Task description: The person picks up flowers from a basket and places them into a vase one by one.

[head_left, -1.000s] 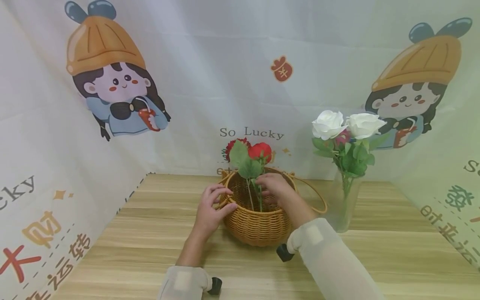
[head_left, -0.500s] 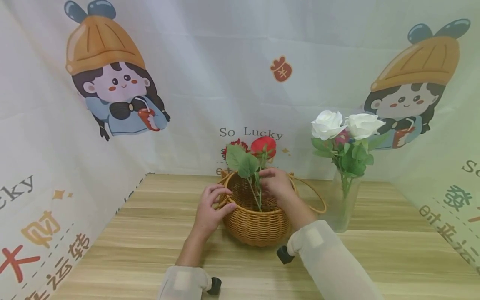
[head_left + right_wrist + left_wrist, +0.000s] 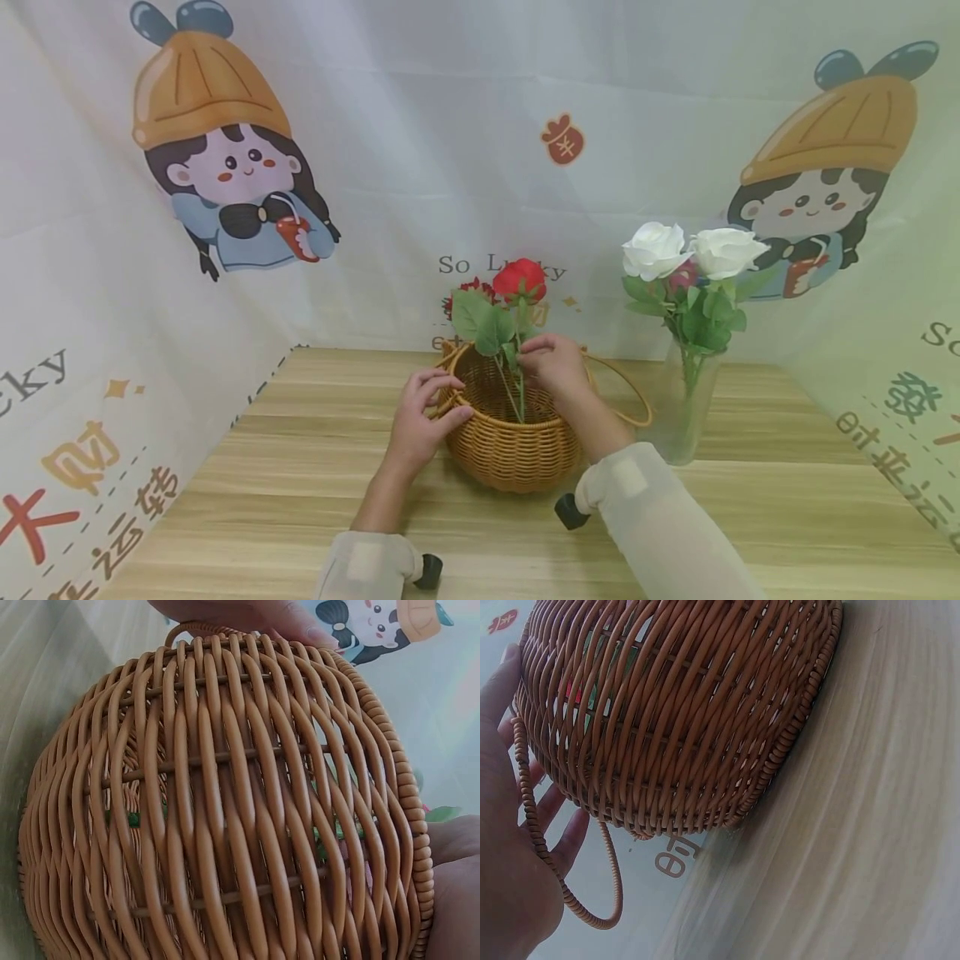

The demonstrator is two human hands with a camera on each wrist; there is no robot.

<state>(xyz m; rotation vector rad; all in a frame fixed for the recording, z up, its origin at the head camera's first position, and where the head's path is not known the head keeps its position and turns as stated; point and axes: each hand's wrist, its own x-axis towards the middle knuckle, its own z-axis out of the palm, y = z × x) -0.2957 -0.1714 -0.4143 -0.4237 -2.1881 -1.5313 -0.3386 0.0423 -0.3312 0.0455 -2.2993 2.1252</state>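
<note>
The right grip (image 3: 557, 367) pinches the red rose (image 3: 520, 281) below its bloom, the left grip (image 3: 422, 417) resting loosely on the basket (image 3: 516, 457).

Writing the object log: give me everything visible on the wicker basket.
The wicker basket is round-bellied and orange-brown, woven of what look like rattan or plastic strands with gaps between, with a coiled rim and thin loop handles at its sides. It stands upright on the wood-grain table, open at the top, the stem of a red rose reaching inside. The left hand touches its left side, thumb at the rim; whether the right hand touches it is unclear.
</note>
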